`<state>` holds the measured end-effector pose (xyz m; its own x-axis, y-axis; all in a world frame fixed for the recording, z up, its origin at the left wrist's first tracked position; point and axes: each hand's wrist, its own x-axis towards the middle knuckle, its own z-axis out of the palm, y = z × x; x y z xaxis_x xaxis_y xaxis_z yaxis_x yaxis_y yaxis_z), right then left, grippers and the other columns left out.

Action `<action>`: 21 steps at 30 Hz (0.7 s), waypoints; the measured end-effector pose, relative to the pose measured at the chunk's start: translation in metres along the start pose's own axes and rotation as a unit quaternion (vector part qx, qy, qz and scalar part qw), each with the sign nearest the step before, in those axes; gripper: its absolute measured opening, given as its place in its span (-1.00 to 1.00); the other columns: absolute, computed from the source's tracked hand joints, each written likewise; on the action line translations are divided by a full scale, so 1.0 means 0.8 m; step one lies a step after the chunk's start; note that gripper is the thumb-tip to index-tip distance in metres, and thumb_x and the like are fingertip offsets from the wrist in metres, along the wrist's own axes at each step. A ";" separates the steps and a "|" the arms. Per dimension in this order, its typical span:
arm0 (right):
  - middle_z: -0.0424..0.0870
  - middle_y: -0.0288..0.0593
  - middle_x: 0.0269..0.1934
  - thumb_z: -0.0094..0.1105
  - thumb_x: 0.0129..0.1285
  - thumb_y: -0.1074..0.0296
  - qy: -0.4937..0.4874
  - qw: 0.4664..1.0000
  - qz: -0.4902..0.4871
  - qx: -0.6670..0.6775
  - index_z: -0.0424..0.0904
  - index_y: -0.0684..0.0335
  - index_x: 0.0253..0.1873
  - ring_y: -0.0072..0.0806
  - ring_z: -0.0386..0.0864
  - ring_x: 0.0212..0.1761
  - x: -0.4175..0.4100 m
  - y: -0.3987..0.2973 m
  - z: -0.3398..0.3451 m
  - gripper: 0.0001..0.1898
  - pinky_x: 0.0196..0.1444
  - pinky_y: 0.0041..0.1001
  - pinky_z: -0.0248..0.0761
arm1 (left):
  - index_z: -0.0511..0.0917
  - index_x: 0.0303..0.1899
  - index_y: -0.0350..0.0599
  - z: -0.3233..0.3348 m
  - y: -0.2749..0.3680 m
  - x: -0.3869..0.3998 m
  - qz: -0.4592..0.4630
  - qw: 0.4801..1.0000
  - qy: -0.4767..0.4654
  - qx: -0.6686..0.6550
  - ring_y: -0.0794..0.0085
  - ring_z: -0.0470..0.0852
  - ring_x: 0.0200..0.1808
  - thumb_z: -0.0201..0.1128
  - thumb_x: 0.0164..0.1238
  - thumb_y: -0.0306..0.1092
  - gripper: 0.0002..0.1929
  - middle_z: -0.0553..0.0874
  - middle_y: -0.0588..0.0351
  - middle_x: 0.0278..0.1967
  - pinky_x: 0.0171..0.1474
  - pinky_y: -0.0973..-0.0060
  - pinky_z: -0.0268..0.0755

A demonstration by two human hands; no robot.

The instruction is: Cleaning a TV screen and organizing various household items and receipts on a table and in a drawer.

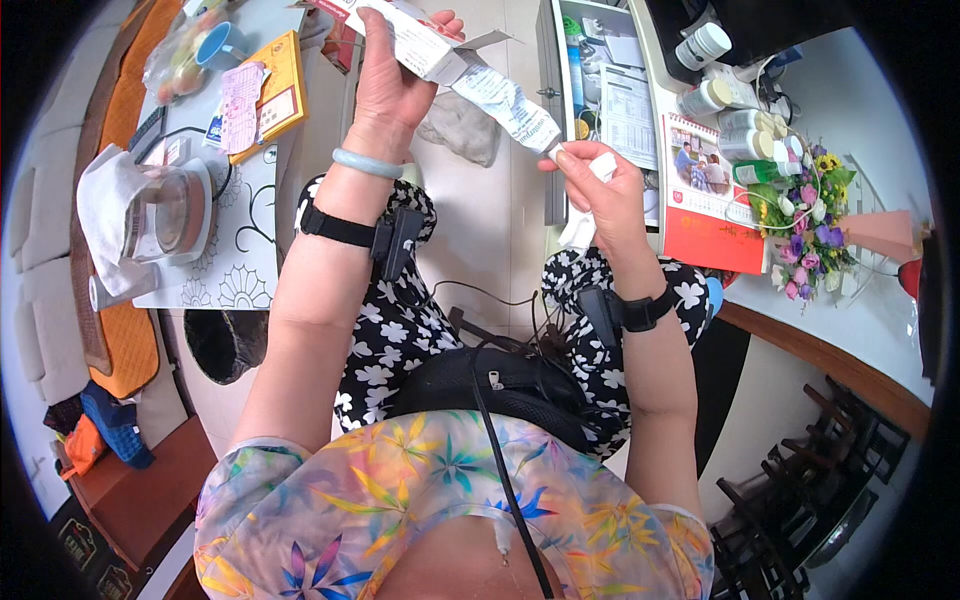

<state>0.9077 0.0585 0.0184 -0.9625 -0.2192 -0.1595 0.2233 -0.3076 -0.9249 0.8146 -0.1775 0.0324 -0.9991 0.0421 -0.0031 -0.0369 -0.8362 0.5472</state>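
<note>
My left hand (397, 82) holds a white and red cardboard carton (412, 41) at the top centre, its end flap open toward the right. A crumpled, flattened tube (506, 101) bearing print reaches from the carton's open end to my right hand (600, 184). The thumb and index finger of that hand pinch the tube's narrow white end. A crumpled white tissue (589, 206) is also tucked in my right hand, against the palm. Whether the tube's far end is still inside the carton is hard to tell.
An open drawer (553, 112) with papers and small items is at right. Beside it lie a desk calendar (712, 232), several pill bottles (705, 97) and artificial flowers (814, 225). The left table (255, 289) bears a blue mug (219, 46), a yellow box (289, 82) and a glass container (169, 214).
</note>
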 end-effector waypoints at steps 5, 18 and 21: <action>0.67 0.02 -0.31 0.18 0.24 0.48 -0.011 0.998 0.006 0.064 0.52 0.39 -0.13 -0.80 0.21 -0.67 0.000 0.001 0.000 -0.85 -0.65 -0.75 0.05 | 0.32 0.10 -0.40 0.008 -0.016 -0.007 0.019 0.992 -0.025 0.125 0.23 0.53 0.07 -0.13 0.28 0.35 -0.19 0.56 -0.08 -0.05 0.20 0.29 0.36; 0.60 -0.33 -0.53 0.28 0.20 0.41 0.104 0.950 -0.146 -0.257 0.65 0.36 -0.22 -0.72 0.46 -0.54 0.000 0.006 0.008 -0.86 -0.48 -0.67 0.32 | 0.36 0.07 -0.33 0.047 -0.106 -0.056 -0.167 0.983 -0.017 0.076 0.27 0.57 0.03 -0.02 0.36 0.19 -0.36 0.61 -0.01 -0.17 0.16 0.28 0.41; 0.59 -0.33 -0.52 0.36 0.11 0.41 0.123 0.901 -0.312 -0.274 0.62 0.35 -0.12 -0.71 0.46 -0.53 0.009 0.010 -0.004 -0.76 -0.49 -0.66 0.33 | 0.32 0.11 -0.22 0.033 -0.096 -0.042 -0.200 0.979 0.036 -0.001 0.14 0.54 0.07 0.07 0.36 0.07 -0.46 0.56 -0.03 -0.06 0.14 0.10 0.45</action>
<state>0.9017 0.0575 0.0089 -0.8943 0.0716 0.4417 -0.4182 0.2177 -0.8819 0.8516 -0.0999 0.0127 -0.9037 0.3281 -0.2750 -0.4253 -0.7616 0.4889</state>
